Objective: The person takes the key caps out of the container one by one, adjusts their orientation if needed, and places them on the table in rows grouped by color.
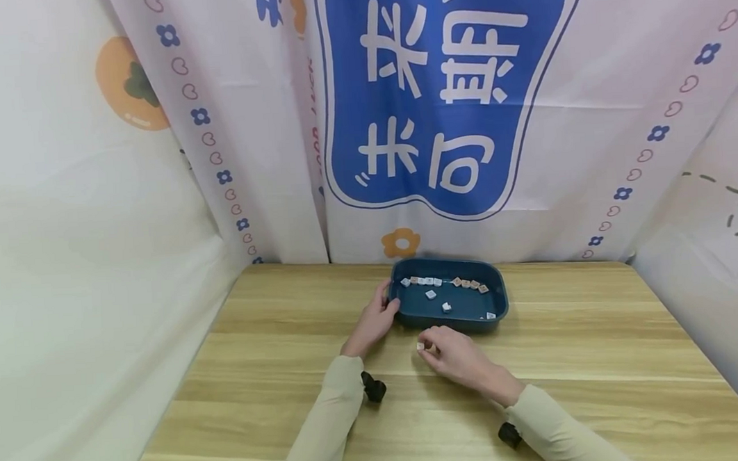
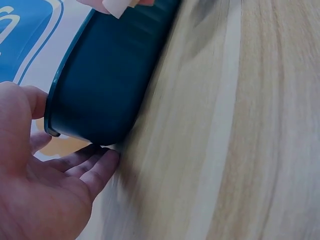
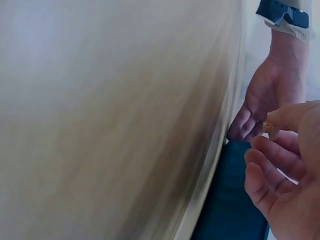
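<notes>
A dark teal tray (image 1: 439,319) sits on the wooden table, its long side toward me. My left hand (image 1: 376,320) holds the tray's left end. In the left wrist view, its thumb is at the rim while the other fingertips (image 2: 102,172) reach the bottom edge. Between thumb and fingertips, my right hand (image 1: 457,357) pinches a small white block (image 1: 420,346) in front of the tray. Inside the tray, white and orange-marked blocks line the back in a row, with a gap after the white block (image 1: 437,282). Loose white blocks (image 1: 431,295) lie nearer the front.
The wooden table (image 1: 276,374) extends to both sides and toward me. A printed cloth (image 1: 369,237) hangs right behind the tray, and pale cloth walls (image 1: 84,287) flank the table. Black straps (image 1: 374,387) are on both wrists.
</notes>
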### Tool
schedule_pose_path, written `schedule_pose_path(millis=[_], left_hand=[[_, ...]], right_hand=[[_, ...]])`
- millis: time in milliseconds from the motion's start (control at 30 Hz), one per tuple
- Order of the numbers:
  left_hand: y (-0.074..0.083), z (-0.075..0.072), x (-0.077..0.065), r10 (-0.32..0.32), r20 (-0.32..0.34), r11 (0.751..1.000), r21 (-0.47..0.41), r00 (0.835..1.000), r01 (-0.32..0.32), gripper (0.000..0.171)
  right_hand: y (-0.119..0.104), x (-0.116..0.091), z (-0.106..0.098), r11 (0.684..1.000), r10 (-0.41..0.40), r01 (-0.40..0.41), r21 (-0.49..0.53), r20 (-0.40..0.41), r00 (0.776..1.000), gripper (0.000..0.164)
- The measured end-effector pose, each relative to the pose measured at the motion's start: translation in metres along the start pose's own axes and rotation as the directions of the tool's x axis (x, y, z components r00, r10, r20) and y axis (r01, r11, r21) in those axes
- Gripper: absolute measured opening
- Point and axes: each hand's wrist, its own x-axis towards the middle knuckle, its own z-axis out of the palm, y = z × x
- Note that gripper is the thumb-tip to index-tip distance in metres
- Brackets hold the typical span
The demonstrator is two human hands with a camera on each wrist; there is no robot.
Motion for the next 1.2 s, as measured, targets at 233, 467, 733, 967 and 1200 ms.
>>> schedule_pose_path(millis=[233, 467, 733, 967, 1200], left_hand=[[-0.0018, 0.0006, 0.002, -0.004, -0.004, 1.0, -0.003, 1.0, 0.004, 0.059], [-0.0013, -0.0007, 0.0029, -0.001, -0.001, 1.0, -0.014, 1.0, 0.001, 0.058], [-0.0015, -0.0004, 0.0023, -0.004, 0.01, 1.0, -0.016, 1.0, 0.004, 0.059], [-0.0016, 0.0006, 0.0029, -0.011, 0.009, 1.0, -0.023, 1.0, 0.011, 0.058], [-0.0022, 0.0004, 0.0033, -0.015, 0.017, 1.0, -0.027, 1.0, 0.016, 0.06]], right_hand=[[-0.0007, 0.0016, 0.0009, 1.0, -0.001, 0.002, -0.006, 0.125, 0.992, 0.008], [-0.0049, 0.0035, 0.0024, 0.998, -0.046, 0.052, -0.021, 0.205, 0.978, 0.007], [-0.0059, 0.002, 0.0049, 0.996, -0.054, 0.069, -0.051, 0.258, 0.965, 0.005], [-0.0055, 0.0012, 0.0047, 0.994, -0.076, 0.093, -0.055, 0.253, 0.964, 0.004], [-0.005, 0.0015, 0.0019, 0.996, -0.085, 0.09, -0.003, 0.269, 0.959, 0.008]])
